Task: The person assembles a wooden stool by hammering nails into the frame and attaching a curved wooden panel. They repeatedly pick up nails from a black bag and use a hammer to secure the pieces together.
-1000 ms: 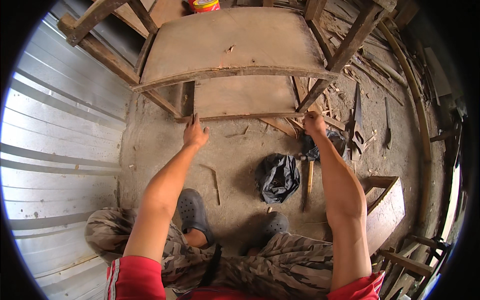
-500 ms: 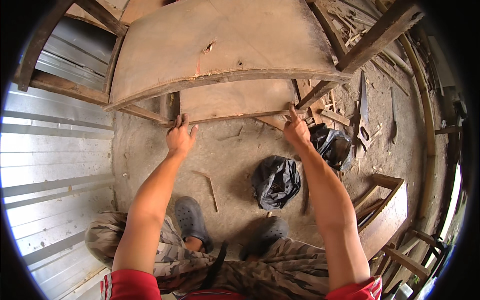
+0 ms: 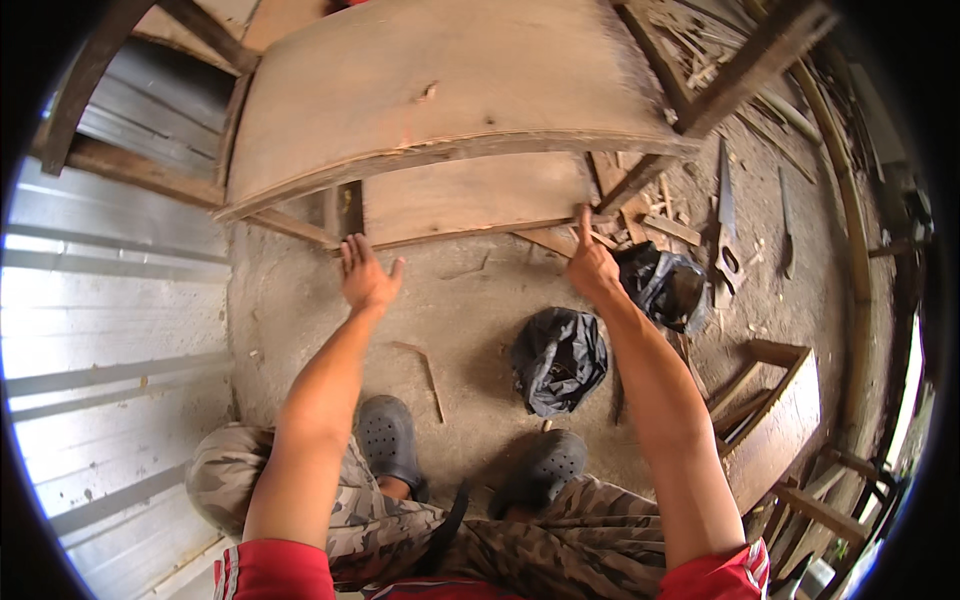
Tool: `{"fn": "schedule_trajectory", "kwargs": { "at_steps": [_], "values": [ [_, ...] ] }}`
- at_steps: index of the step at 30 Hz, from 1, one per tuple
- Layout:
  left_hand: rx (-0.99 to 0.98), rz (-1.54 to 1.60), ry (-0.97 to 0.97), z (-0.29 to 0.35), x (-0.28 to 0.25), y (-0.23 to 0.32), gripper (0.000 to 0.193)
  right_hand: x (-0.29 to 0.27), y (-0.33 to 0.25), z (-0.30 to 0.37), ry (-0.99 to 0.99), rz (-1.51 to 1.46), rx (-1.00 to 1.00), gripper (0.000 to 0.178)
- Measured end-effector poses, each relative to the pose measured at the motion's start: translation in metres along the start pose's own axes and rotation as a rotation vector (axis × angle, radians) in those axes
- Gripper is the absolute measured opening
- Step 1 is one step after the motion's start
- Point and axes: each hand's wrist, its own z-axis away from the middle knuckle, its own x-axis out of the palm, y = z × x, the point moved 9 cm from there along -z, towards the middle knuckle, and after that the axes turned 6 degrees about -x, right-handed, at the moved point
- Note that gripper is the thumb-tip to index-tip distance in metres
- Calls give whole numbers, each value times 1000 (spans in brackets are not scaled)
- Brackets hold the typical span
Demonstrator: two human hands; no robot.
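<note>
A wooden frame with a large plywood panel (image 3: 450, 90) on top stands in front of me. Beneath it is a lower plywood board (image 3: 475, 195) with a thin front strip. My left hand (image 3: 370, 282) is open at the left end of that strip, fingers spread and fingertips close against it; whether they touch is hard to tell. At the board's right corner, beside the frame's leg (image 3: 640, 182), my right hand (image 3: 594, 265) reaches up with its index finger stretched onto the edge. Its other fingers are partly bent, and I see nothing held in them.
Two black plastic bags (image 3: 560, 362) (image 3: 662, 290) sit on the concrete floor. A handsaw (image 3: 727, 230) and a thin long tool (image 3: 786, 225) lie at the right among wood scraps. An open wooden box (image 3: 775, 420) is at lower right. Corrugated metal sheeting (image 3: 120, 340) walls the left.
My left hand has drawn slightly back from the strip, its fingers straightening. The right hand stays at the board's corner, index finger extended. The view has shifted slightly.
</note>
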Motion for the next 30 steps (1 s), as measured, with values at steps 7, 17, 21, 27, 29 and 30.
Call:
{"fn": "schedule_trajectory", "kwargs": {
  "at_steps": [7,17,21,27,29,30],
  "values": [
    [26,32,18,9,2,3,106,3,-5,7,15,50,-45,107],
    [-63,165,-44,16,0,6,112,-15,-15,16,-164,-80,40,103],
    [41,59,48,32,-11,43,105,-5,-2,34,-238,-104,35,94],
    [416,120,-21,58,-13,135,95,13,55,59,-317,-101,4,19],
    [448,116,-77,66,-9,155,96,-10,66,71,-168,-165,-33,19],
    [384,111,-117,71,-6,159,96,-24,73,85,-102,-200,36,22]
  ]
}}
